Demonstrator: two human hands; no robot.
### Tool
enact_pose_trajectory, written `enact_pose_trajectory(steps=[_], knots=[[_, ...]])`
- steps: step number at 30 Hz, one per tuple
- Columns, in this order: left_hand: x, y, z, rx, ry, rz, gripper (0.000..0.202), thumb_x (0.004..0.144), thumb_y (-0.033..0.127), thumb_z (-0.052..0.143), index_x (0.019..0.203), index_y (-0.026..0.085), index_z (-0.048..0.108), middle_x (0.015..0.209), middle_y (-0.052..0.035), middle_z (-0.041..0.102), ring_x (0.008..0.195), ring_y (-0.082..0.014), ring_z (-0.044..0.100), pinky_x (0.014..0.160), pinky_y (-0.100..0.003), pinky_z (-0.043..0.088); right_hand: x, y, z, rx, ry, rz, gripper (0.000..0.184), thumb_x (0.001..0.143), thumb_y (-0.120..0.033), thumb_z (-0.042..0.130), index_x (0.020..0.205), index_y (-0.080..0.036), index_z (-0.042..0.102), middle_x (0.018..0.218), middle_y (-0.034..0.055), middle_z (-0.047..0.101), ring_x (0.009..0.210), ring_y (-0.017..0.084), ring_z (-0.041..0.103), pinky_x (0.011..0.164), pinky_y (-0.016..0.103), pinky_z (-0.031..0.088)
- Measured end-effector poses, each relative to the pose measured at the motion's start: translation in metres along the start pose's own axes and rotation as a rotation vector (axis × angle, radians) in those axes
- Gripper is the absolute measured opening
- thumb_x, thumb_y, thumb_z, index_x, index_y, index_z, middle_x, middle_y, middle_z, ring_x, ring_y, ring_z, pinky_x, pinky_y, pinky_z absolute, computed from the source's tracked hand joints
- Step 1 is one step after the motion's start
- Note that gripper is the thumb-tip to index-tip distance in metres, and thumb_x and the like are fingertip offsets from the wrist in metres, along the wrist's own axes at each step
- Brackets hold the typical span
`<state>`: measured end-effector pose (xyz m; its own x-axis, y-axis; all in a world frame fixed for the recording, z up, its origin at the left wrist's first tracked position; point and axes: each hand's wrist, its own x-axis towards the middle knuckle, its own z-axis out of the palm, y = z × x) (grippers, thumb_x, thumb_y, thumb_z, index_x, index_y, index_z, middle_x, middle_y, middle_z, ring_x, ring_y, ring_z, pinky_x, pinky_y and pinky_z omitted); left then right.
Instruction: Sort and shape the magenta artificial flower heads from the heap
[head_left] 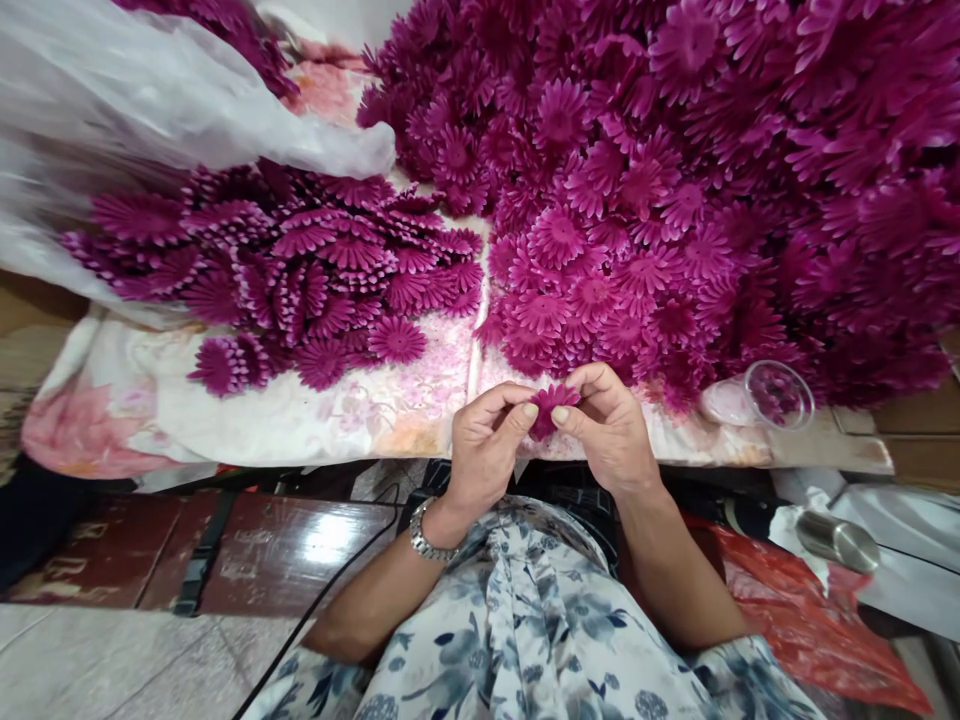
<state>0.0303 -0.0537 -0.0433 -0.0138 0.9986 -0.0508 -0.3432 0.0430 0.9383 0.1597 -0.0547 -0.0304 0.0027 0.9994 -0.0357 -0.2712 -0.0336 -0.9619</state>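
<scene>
Both hands meet at the near edge of a cloth-covered table and pinch one small magenta fabric flower (553, 405) between them. My left hand (487, 445), with a metal watch at the wrist, grips its left side with thumb and fingers. My right hand (609, 430) grips its right side the same way. A big heap of magenta flowers (675, 180) lies just beyond the hands. A second pile of stacked petal layers (300, 270) lies to the left.
A clear plastic cup (776, 395) lies on its side at the right edge of the heap. A white plastic bag (150, 110) covers the far left. A floral cloth (247, 420) covers the table. A metal cylinder (836, 540) and red plastic (810, 620) lie lower right.
</scene>
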Motion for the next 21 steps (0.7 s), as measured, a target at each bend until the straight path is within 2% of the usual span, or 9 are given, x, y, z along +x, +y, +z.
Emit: enact_pose_trajectory(steps=[3, 7, 9, 12, 15, 17, 19, 21], knots=[[-0.002, 0.002, -0.002, -0.013, -0.094, -0.051, 0.013, 0.075, 0.03, 0.068, 0.08, 0.018, 0.067, 0.067, 0.0016, 0.061, 0.059, -0.0087, 0.051, 0.057, -0.019, 0.044, -0.004, 0.0, 0.001, -0.08, 0.032, -0.042, 0.028, 0.071, -0.02, 0.07, 0.095, -0.025, 0.057, 0.076, -0.0051, 0.059, 0.067, 0.007, 0.055, 0.064, 0.019, 0.047], [-0.004, 0.005, -0.004, -0.016, -0.192, -0.143, 0.015, 0.073, 0.03, 0.07, 0.084, 0.019, 0.066, 0.075, 0.0002, 0.065, 0.066, -0.0107, 0.057, 0.062, -0.021, 0.048, -0.01, 0.0, 0.0, -0.401, 0.052, -0.156, 0.028, 0.076, -0.021, 0.067, 0.102, -0.025, 0.06, 0.077, -0.0033, 0.061, 0.069, 0.009, 0.057, 0.065, 0.021, 0.047], [-0.004, 0.005, -0.004, 0.002, -0.164, -0.142, 0.014, 0.072, 0.03, 0.071, 0.079, 0.019, 0.067, 0.074, 0.0007, 0.065, 0.067, -0.0107, 0.058, 0.063, -0.021, 0.049, -0.012, -0.001, -0.001, -0.544, 0.064, -0.242, 0.03, 0.076, -0.02, 0.066, 0.105, -0.025, 0.061, 0.077, -0.0031, 0.063, 0.07, 0.009, 0.058, 0.067, 0.022, 0.048], [-0.005, 0.003, -0.003, -0.02, -0.12, -0.143, 0.015, 0.068, 0.029, 0.074, 0.069, 0.017, 0.066, 0.064, 0.0019, 0.061, 0.058, -0.0088, 0.055, 0.056, -0.02, 0.047, -0.013, -0.001, -0.003, -0.637, 0.055, -0.314, 0.035, 0.077, -0.019, 0.066, 0.111, -0.025, 0.061, 0.077, -0.0037, 0.065, 0.072, 0.009, 0.06, 0.071, 0.022, 0.049], [-0.005, 0.003, 0.0, -0.107, -0.059, -0.201, 0.02, 0.065, 0.032, 0.075, 0.065, 0.016, 0.063, 0.055, 0.0031, 0.057, 0.048, -0.0078, 0.051, 0.048, -0.019, 0.045, -0.013, 0.0, -0.005, -0.613, 0.004, -0.303, 0.039, 0.08, -0.022, 0.063, 0.118, -0.027, 0.058, 0.078, -0.0035, 0.066, 0.072, 0.01, 0.061, 0.071, 0.022, 0.05], [-0.004, 0.003, 0.001, -0.153, 0.021, -0.212, 0.023, 0.064, 0.033, 0.076, 0.066, 0.016, 0.06, 0.054, 0.0042, 0.056, 0.045, -0.0071, 0.048, 0.044, -0.019, 0.043, -0.014, 0.0, -0.006, -0.582, -0.028, -0.298, 0.038, 0.082, -0.023, 0.06, 0.12, -0.027, 0.057, 0.087, -0.0012, 0.068, 0.079, 0.011, 0.062, 0.075, 0.025, 0.051], [-0.004, 0.002, 0.0, -0.156, 0.07, -0.166, 0.024, 0.067, 0.035, 0.074, 0.068, 0.017, 0.059, 0.056, 0.0047, 0.054, 0.045, -0.006, 0.046, 0.044, -0.018, 0.041, -0.015, 0.001, -0.007, -0.548, -0.047, -0.302, 0.036, 0.084, -0.024, 0.058, 0.119, -0.026, 0.057, 0.097, 0.0015, 0.067, 0.086, 0.013, 0.062, 0.08, 0.027, 0.051], [-0.005, 0.0, -0.001, -0.124, 0.059, -0.112, 0.024, 0.072, 0.037, 0.07, 0.07, 0.017, 0.057, 0.057, 0.0048, 0.051, 0.047, -0.0054, 0.043, 0.045, -0.017, 0.038, -0.016, 0.002, -0.008, -0.51, -0.037, -0.294, 0.032, 0.085, -0.024, 0.057, 0.116, -0.025, 0.059, 0.099, 0.0027, 0.066, 0.087, 0.013, 0.062, 0.08, 0.028, 0.051]])
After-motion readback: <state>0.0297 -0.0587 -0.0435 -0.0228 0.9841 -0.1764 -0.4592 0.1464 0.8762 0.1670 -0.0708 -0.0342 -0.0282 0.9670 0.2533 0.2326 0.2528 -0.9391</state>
